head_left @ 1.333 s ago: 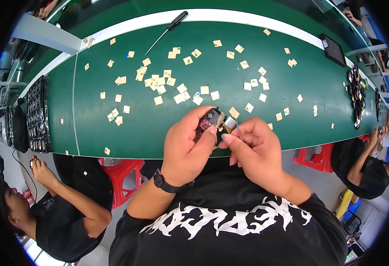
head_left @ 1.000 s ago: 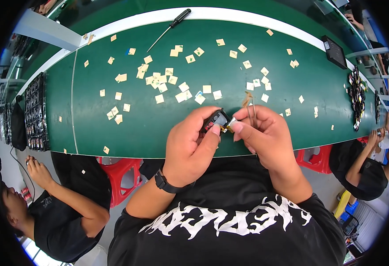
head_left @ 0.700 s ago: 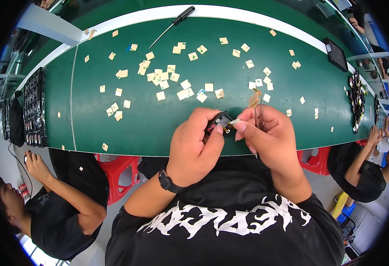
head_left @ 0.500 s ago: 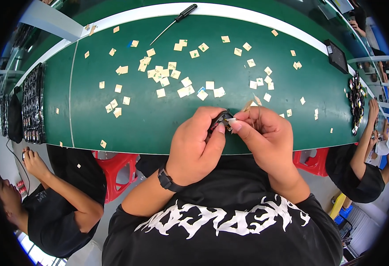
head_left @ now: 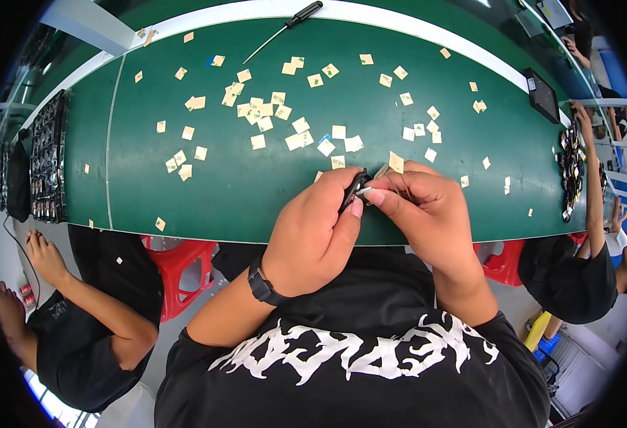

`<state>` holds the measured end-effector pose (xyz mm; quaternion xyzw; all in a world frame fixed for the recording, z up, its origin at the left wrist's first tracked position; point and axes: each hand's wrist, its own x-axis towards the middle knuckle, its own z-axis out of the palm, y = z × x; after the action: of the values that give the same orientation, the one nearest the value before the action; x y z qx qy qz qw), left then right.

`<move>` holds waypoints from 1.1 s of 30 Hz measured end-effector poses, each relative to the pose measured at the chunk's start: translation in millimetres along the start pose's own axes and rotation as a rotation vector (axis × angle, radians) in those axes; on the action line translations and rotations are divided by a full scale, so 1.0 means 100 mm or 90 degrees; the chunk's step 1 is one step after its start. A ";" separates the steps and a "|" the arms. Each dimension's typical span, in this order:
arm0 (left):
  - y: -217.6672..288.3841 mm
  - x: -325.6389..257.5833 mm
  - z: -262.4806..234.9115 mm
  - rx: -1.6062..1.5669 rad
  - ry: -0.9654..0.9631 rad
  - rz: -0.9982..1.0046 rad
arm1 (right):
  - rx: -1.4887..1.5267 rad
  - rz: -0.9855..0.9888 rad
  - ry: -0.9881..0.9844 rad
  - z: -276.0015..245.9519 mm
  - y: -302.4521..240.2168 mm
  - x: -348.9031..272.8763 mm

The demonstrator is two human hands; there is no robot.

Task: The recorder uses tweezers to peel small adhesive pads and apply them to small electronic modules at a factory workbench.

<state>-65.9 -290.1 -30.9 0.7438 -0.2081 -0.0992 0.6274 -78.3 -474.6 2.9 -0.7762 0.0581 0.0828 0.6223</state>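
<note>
Left hand [head_left: 313, 239] and right hand [head_left: 427, 207] fingers clamped on small black part [head_left: 355, 189] over table's near edge [head_left: 206, 234]; bare green beside

paper squares [head_left: 277, 114] across table [head_left: 256, 192], screwdriver [head_left: 285, 28] behind, trays [head_left: 46, 167] probably left

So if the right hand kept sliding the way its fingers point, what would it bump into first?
Its fingers point left, so the right hand would first meet the small black part and the left hand holding it. They already seem to touch.
</note>
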 end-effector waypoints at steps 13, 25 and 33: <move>0.00 -0.01 -0.12 -0.049 -0.080 -0.007 | 0.100 0.099 0.009 -0.03 0.02 0.16; 0.11 0.00 -0.13 -0.204 -0.083 -0.124 | 0.138 0.115 -0.109 -0.09 0.07 0.12; 0.01 -0.05 -0.14 -0.282 -0.058 -0.104 | 0.161 0.119 0.072 -0.62 0.24 -0.19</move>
<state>-64.9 -275.6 -27.5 0.5974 -0.1482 -0.2265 0.7549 -98.6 -540.2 -3.3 -0.6866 0.1749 0.0881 0.7002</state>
